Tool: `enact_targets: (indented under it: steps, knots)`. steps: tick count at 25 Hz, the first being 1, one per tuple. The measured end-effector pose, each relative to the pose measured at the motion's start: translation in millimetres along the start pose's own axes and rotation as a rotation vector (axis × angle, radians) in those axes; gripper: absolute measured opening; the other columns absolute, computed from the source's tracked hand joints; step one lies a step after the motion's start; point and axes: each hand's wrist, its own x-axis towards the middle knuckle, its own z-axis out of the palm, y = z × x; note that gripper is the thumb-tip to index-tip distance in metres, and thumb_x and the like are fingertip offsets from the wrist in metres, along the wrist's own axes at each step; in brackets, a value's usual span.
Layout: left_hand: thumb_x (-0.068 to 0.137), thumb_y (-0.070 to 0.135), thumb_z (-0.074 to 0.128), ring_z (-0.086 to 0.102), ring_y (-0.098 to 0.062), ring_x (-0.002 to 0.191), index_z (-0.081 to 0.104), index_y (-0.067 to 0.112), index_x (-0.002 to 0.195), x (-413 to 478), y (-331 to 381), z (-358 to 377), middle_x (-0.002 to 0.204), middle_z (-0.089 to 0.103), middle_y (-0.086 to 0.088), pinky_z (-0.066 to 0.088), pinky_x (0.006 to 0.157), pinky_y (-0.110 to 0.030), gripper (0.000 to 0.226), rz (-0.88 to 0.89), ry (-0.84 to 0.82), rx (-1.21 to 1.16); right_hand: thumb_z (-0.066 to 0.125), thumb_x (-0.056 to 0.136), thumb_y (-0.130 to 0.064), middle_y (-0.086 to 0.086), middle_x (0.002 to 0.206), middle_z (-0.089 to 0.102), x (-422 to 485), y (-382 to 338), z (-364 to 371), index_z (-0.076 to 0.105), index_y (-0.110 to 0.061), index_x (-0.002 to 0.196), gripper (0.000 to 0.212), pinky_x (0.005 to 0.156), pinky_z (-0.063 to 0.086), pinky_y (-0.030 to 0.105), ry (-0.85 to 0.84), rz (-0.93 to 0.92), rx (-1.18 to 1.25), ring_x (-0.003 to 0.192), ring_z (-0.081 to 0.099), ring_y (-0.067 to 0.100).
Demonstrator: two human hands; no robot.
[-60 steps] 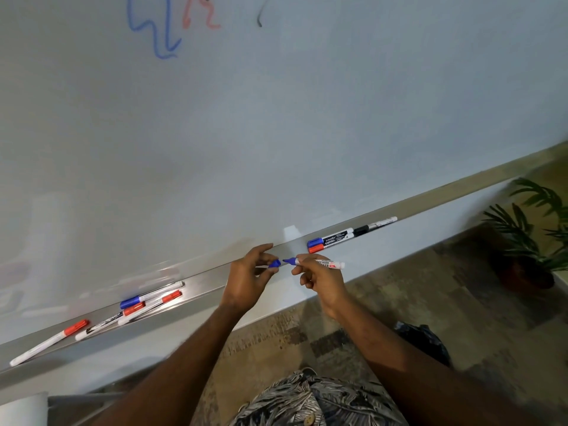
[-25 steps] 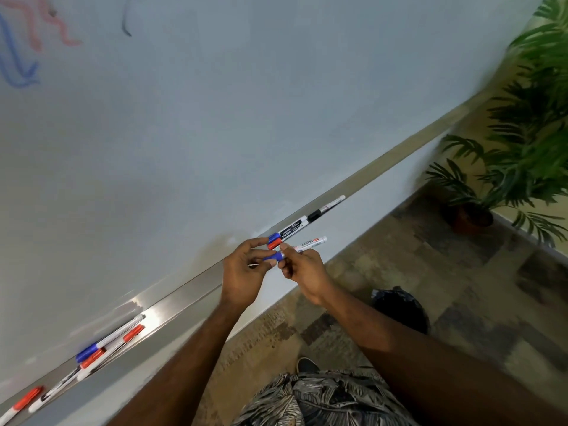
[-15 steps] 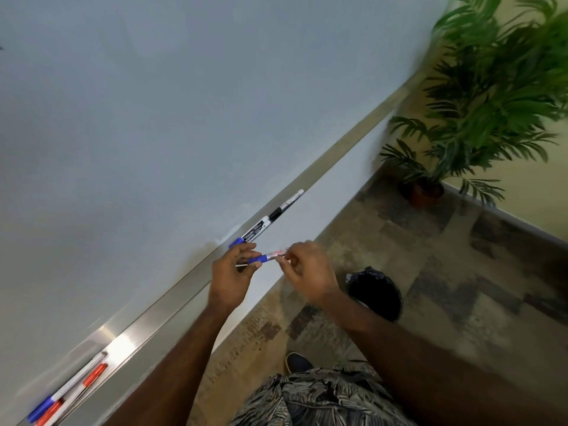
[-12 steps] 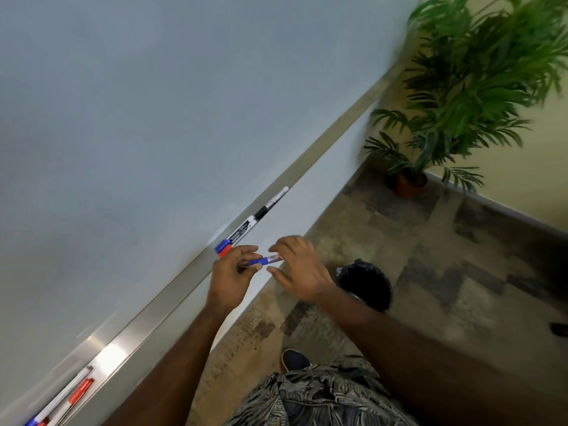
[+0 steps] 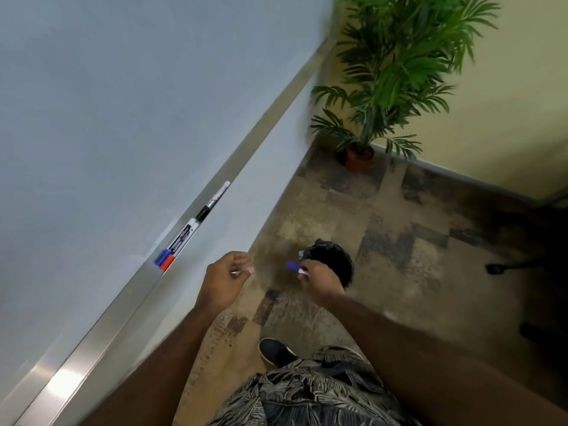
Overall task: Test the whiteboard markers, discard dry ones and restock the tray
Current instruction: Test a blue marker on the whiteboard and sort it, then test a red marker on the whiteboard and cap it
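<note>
- The whiteboard (image 5: 123, 87) rises straight up from the tray (image 5: 101, 327).
- A potted plant (image 5: 399, 72) stands on the floor past the tray's far end.
- The black-lined bin (image 5: 338, 256) sits on the floor, off to the tray's right.
- My left hand (image 5: 224, 281) hangs just right of the tray, fingers loosely curled, holding nothing.
- My right hand (image 5: 319, 278), apart from the left and farther from the tray, is over the bin and pinches the blue marker (image 5: 292, 266).
- In the tray lie a blue- and red-capped pair (image 5: 178, 244) and, just beyond, a black-capped marker (image 5: 212, 201).
</note>
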Motion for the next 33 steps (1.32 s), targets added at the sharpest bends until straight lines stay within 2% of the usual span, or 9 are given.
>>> enact_targets:
  steps: [3,6,10,14,20,24,27,29,33]
  knots:
    - [0.087,0.028,0.072,0.062,-0.017,0.113,0.059,0.020,0.125,9,5,11,0.124,0.066,-0.001,0.052,0.099,-0.039,0.041,0.003,-0.059,0.116,0.049,0.096,-0.022,0.008,0.099,0.067,12,37,-19,0.064,-0.016,0.104,0.018,0.069,0.053,0.037,0.005,0.125,-0.040,0.083,0.062,0.026]
    - [0.088,0.030,0.071,0.061,-0.020,0.117,0.058,0.019,0.128,18,12,22,0.128,0.064,-0.002,0.051,0.100,-0.038,0.043,0.012,-0.091,0.194,0.050,0.096,-0.021,0.010,0.102,0.069,32,60,-45,0.064,-0.015,0.107,0.019,0.072,0.051,0.037,0.020,0.154,-0.078,0.085,0.061,0.028]
    - [0.089,0.029,0.071,0.059,-0.020,0.120,0.057,0.020,0.128,27,17,37,0.131,0.063,0.000,0.047,0.096,-0.032,0.042,0.014,-0.128,0.250,0.050,0.098,-0.018,0.016,0.126,0.062,60,78,-78,0.048,-0.014,0.139,0.042,0.087,0.050,0.041,0.061,0.151,-0.055,0.111,0.060,0.035]
    - [0.091,0.029,0.068,0.057,-0.021,0.124,0.057,0.020,0.130,30,20,48,0.134,0.061,0.000,0.045,0.099,-0.033,0.042,0.042,-0.137,0.304,0.048,0.091,-0.004,0.014,0.141,0.053,65,92,-84,0.048,-0.010,0.140,0.050,0.101,0.044,0.040,0.116,0.088,-0.105,0.126,0.050,0.034]
    - [0.092,0.041,0.063,0.044,-0.022,0.136,0.048,0.021,0.140,28,5,49,0.148,0.047,0.000,0.036,0.110,-0.036,0.054,0.111,-0.158,0.538,0.053,0.094,-0.020,0.011,0.145,0.048,41,107,-65,0.044,-0.010,0.144,0.051,0.113,0.032,0.042,0.082,0.132,-0.160,0.136,0.041,0.029]
    - [0.092,0.055,0.055,0.017,-0.025,0.150,0.031,0.023,0.151,30,-10,45,0.162,0.023,-0.002,0.017,0.120,-0.046,0.071,0.119,-0.179,0.760,0.057,0.092,-0.030,0.009,0.150,0.044,30,106,-54,0.037,-0.014,0.148,0.061,0.118,0.025,0.044,0.065,0.123,-0.185,0.140,0.036,0.026]
    - [0.090,0.065,0.048,0.004,-0.025,0.152,0.019,0.026,0.155,27,-17,40,0.165,0.006,-0.003,0.005,0.122,-0.050,0.081,0.133,-0.173,0.859,0.058,0.092,-0.033,0.007,0.157,0.034,24,90,-46,0.029,-0.017,0.152,0.069,0.120,0.017,0.044,0.047,0.070,-0.199,0.145,0.027,0.025]
    - [0.087,0.071,0.044,0.000,-0.026,0.152,0.015,0.027,0.156,21,-20,33,0.165,0.001,-0.004,-0.001,0.121,-0.051,0.087,0.148,-0.141,0.899,0.058,0.092,-0.037,0.007,0.160,0.026,20,74,-39,0.023,-0.019,0.154,0.073,0.121,0.012,0.044,0.035,0.011,-0.225,0.148,0.021,0.024]
    - [0.078,0.085,0.027,0.003,-0.028,0.151,0.018,0.030,0.155,8,-30,13,0.163,0.003,-0.003,-0.003,0.119,-0.055,0.095,0.152,-0.044,0.939,0.056,0.092,-0.046,0.006,0.163,0.018,15,37,-22,0.017,-0.021,0.155,0.079,0.123,0.008,0.045,0.007,-0.124,-0.276,0.151,0.012,0.024]
